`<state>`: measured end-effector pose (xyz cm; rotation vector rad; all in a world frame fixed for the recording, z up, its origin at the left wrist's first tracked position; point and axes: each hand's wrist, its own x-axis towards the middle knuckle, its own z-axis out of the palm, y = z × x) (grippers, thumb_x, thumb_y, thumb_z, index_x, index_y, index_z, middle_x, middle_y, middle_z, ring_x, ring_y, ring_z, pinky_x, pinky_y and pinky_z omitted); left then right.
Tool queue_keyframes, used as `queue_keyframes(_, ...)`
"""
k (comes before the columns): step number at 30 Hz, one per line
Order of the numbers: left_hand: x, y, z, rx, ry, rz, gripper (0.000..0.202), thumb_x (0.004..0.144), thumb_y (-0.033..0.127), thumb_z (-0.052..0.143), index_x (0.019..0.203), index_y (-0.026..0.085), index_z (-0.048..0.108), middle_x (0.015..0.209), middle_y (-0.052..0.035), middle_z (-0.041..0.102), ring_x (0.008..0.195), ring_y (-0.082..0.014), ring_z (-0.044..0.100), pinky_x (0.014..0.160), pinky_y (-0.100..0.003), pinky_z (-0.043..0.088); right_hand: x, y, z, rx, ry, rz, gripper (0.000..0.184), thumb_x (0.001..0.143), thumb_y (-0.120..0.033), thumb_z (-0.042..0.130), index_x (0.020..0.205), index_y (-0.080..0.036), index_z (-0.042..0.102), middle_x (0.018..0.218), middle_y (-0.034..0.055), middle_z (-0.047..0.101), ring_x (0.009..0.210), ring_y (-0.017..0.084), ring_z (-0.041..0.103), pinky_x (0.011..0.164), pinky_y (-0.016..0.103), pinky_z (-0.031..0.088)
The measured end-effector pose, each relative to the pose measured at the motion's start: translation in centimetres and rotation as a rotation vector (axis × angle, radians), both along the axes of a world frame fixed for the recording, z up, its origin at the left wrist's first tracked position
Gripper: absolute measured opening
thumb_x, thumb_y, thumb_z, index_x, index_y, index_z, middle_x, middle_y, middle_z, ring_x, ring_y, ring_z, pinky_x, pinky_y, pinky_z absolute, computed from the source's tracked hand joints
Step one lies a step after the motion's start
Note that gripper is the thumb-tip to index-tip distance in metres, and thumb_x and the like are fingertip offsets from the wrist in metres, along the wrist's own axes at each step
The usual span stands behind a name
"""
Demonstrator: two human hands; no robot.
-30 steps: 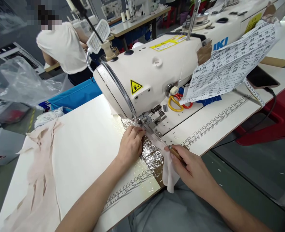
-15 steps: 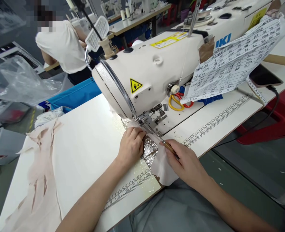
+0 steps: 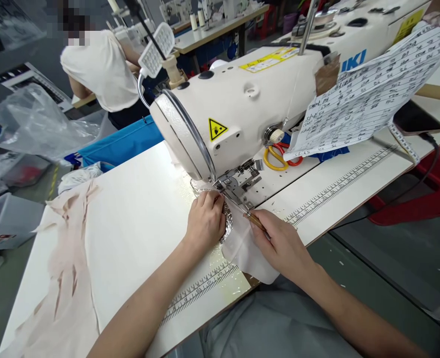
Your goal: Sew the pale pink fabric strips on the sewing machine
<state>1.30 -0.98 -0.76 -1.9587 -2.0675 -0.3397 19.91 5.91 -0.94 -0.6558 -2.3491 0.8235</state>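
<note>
My left hand [image 3: 206, 220] presses flat on a small piece of pale fabric [image 3: 246, 253] just in front of the presser foot [image 3: 231, 191] of a white sewing machine [image 3: 242, 107]. My right hand [image 3: 281, 243] grips a thin wooden-handled metal tool [image 3: 250, 217] whose tip points at the foot. The fabric hangs over the table's front edge. Shiny crinkled film [image 3: 227, 223] lies under the fabric, mostly covered.
Pink fabric strips [image 3: 68, 263] lie at the table's left. Yellow and red scissors [image 3: 277, 156] sit behind the machine head, under a printed sheet [image 3: 369, 97] taped to it. A phone [image 3: 417, 119] lies at the far right. Another person [image 3: 100, 74] works behind.
Both hands have moved closer to the presser foot. The fabric has been fed forward and now covers more of the shiny film.
</note>
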Motion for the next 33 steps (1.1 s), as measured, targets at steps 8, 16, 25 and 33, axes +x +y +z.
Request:
queue_keyframes(8,-0.3,0.3,-0.3,0.026,-0.067,0.008,0.033,0.083,0.014,0.049,0.114,0.008,0.061,0.109,-0.0155,0.058,0.095,-0.0269,0.052,0.078,-0.041,0.052,-0.1,-1.5,1.0,0.003,0.152,0.103,0.024,0.096,-0.012,0.037,0.114,-0.02,0.05,0.092,0.0071,0.066,0.078,0.02,0.065,0.066,0.03,0.052)
queue_keyframes(16,0.0,1.9,0.5,-0.141,0.059,0.127,0.019,0.09,0.009,0.047,0.084,0.013,0.065,0.086,-0.0112,0.06,0.077,-0.0219,0.051,0.064,-0.034,0.05,-1.0,-5.2,2.2,0.019,0.354,0.288,0.023,0.097,-0.012,0.035,0.113,-0.019,0.049,0.084,0.0041,0.061,0.068,0.016,0.058,0.058,0.025,0.047)
queue_keyframes(25,-2.6,1.7,-0.6,0.115,-0.492,0.143,0.021,0.092,0.032,0.054,0.082,0.019,0.067,0.088,-0.0044,0.066,0.083,-0.0189,0.061,0.069,-0.031,0.05,1.5,-3.0,0.8,0.055,0.031,0.043,0.023,0.101,-0.02,0.035,0.115,-0.013,0.053,0.086,0.0071,0.072,0.064,0.018,0.068,0.055,0.027,0.046)
queue_keyframes(33,-3.5,1.8,-1.0,0.155,-0.737,0.099,0.021,0.089,0.034,0.054,0.077,0.022,0.066,0.085,-0.0022,0.066,0.081,-0.0175,0.061,0.075,-0.031,0.048,-1.3,0.3,-0.1,0.219,-0.207,-0.089,0.026,0.099,-0.02,0.042,0.119,-0.014,0.059,0.103,0.0072,0.074,0.077,0.021,0.072,0.054,0.028,0.044)
